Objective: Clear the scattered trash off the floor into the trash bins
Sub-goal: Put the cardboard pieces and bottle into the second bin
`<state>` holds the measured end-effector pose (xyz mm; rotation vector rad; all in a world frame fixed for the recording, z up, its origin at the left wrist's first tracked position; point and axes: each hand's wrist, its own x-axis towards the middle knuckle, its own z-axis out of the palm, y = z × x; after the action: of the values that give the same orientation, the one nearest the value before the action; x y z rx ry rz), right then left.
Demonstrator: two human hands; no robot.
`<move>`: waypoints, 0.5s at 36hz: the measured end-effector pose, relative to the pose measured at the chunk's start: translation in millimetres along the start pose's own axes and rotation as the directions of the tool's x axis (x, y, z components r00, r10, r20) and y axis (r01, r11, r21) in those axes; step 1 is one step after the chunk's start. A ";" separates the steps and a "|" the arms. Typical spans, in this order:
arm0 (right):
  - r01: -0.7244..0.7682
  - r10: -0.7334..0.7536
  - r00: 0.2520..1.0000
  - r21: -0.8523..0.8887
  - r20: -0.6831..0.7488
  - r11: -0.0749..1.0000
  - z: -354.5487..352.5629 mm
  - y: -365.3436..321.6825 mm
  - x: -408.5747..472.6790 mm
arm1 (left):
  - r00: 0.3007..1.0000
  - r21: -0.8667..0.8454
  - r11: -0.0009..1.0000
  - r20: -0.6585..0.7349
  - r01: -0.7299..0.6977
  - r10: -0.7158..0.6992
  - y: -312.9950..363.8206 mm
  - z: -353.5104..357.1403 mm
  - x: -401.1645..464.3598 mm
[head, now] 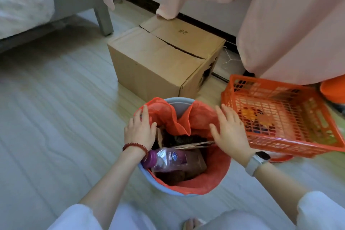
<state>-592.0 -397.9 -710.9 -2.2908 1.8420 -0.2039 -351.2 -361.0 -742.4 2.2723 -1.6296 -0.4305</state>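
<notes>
A round blue trash bin (160, 187) lined with a red plastic bag (200, 120) stands on the floor right in front of me. Inside lie a crushed plastic bottle with a purple cap (166, 158), cardboard scraps (194, 144) and dark trash. My left hand (140, 129) rests on the bin's left rim, fingers laid over the red bag. Over the right rim my right hand (228, 132) hovers with fingers spread and straight, touching the bag's edge. Neither hand holds anything.
An orange slatted plastic basket (280, 143) with colourful wrappers stands right of the bin. A closed cardboard box (160, 63) sits behind it. Pink curtains (291, 24) hang at the back right, a bed (24, 3) at far left. Pale wooden floor spreads to the left.
</notes>
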 end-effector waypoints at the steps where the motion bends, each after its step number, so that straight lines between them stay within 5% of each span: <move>1: -0.098 0.097 0.995 0.075 0.023 0.992 0.9 6.0 -1.7 | 1.000 0.022 1.000 -0.023 0.005 -0.004 0.8 1.2 0.4; 5: -0.346 0.287 0.929 0.278 0.232 0.896 9.7 20.6 -15.6 | 0.997 0.034 0.997 -0.041 0.065 -0.064 0.8 0.9 4.2; 11: -0.431 0.318 0.893 0.397 0.320 0.811 1.9 4.8 -32.2 | 0.970 0.033 0.981 0.142 0.193 -0.196 -2.6 -18.7 -5.1; 18: -0.418 0.266 0.874 0.348 0.408 0.839 -70.2 -48.3 -42.9 | 0.834 -0.038 0.870 0.307 0.492 -0.458 -10.5 -104.8 -83.1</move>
<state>-571.4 -350.6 -630.6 -1.5503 1.7735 -0.1233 -324.2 -271.0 -646.7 2.6074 -1.0824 -0.9919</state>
